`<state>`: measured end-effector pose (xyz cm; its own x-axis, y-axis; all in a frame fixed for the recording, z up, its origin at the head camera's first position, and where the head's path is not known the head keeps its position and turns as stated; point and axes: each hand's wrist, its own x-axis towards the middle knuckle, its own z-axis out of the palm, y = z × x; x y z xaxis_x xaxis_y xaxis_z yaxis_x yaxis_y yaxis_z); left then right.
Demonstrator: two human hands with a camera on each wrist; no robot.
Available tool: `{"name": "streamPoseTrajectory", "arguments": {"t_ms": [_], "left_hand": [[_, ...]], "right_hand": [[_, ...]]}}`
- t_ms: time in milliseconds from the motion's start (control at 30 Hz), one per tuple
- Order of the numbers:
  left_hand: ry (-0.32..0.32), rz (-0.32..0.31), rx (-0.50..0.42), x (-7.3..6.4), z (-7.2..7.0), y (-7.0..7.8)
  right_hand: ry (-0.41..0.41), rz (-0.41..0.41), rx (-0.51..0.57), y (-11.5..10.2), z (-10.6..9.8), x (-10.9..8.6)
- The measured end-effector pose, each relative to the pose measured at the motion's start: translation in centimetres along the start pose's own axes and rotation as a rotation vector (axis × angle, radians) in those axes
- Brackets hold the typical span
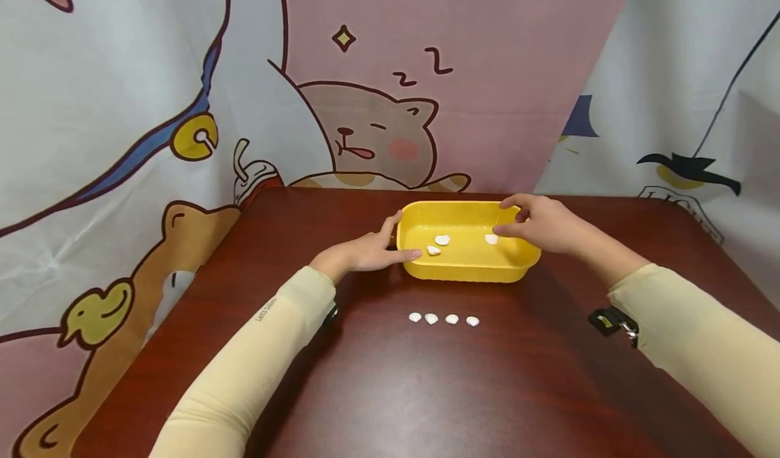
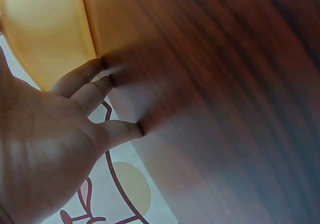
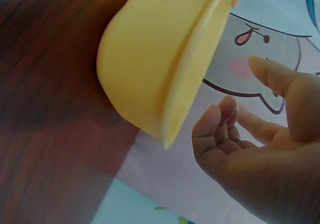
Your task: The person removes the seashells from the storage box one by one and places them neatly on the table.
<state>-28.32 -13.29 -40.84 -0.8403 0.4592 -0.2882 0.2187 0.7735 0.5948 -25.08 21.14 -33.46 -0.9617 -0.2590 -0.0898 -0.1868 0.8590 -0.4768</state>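
Note:
A yellow plastic basin [image 1: 469, 273] stands on the table with three small white shells inside. Two of them, a shell [image 1: 442, 240] and a tilted shell [image 1: 433, 250], lie in its left half; another shell [image 1: 491, 239] is at the right, just below the right thumb tip. My left hand [image 1: 368, 251] holds the basin's left end, thumb over the front rim and fingers along the outer wall. Over the right end hangs my right hand [image 1: 545, 224], thumb and forefinger apart; in the right wrist view nothing shows between its fingers [image 3: 265, 129].
In front of the basin, several white shells [image 1: 451, 319] lie in a short row on the dark red-brown table [image 1: 390, 390]. A cartoon-printed cloth [image 1: 487, 92] hangs behind the table and along its sides.

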Motion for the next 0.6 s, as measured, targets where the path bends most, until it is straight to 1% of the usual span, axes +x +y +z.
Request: {"name": "streamPoseTrajectory", "arguments": {"t_ms": [167,333,467,600], "left_hand": [[0.000,0.001,0.001,0.1,-0.1,-0.1],[-0.003,-0.003,-0.006,0.0,-0.1,-0.1],[-0.008,-0.014,-0.012,-0.1,-0.1,-0.1],[-0.017,-0.012,-0.010,0.0,-0.2,0.2]], "right_hand": [[-0.063,0.024,0.054,-0.2,1.5,2.3],[-0.126,0.036,0.133,-0.8,3.5,4.5],[-0.158,0.068,0.207,-1.3,5.1,6.0],[-0.176,0.088,0.284,-1.4,6.3,6.9]]}}
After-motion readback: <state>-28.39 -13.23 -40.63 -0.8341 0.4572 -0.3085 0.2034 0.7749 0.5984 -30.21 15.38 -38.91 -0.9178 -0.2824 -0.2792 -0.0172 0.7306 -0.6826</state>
